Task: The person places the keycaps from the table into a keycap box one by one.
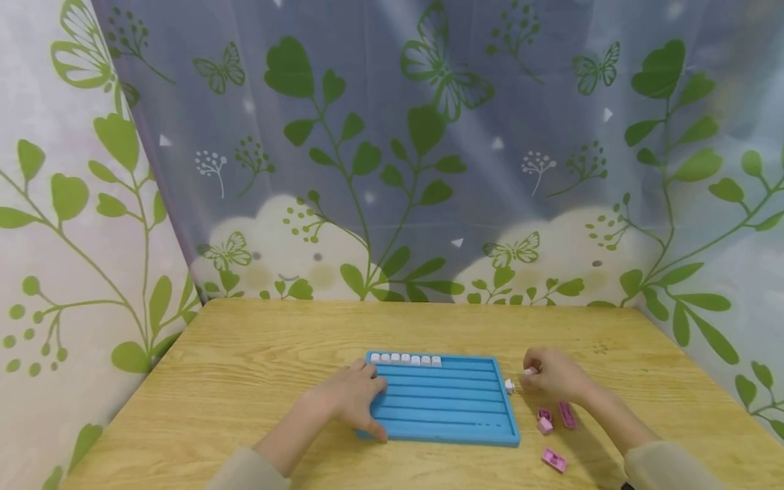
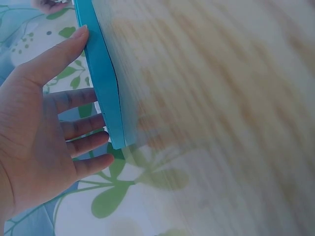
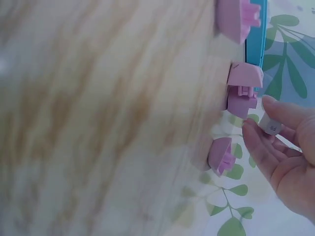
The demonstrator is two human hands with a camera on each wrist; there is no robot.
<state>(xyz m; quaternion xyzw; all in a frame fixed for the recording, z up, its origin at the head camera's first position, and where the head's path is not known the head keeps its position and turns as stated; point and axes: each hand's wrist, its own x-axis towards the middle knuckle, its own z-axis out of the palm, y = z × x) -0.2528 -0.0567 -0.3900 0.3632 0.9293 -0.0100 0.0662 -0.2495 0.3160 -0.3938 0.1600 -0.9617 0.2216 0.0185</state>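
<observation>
Blue tray (image 1: 437,401), white keycaps (image 1: 405,358), pink keycaps (image 1: 554,460), yellow wood-grained table (image 1: 275,333), leaf-patterned grey-blue backdrop (image 1: 367,41)

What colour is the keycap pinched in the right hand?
The keycap is white with a small dark marking, seen best in the right wrist view.

Head view forward and down, close sideways wrist views, blue tray (image 1: 441,401) in all

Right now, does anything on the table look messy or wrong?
Nothing looks spilled or broken. But some pink keycaps lie with their insides showing, scattered near the right hand, and a loose white keycap sits outside the blue tray, unlike the neat white row inside.
</observation>
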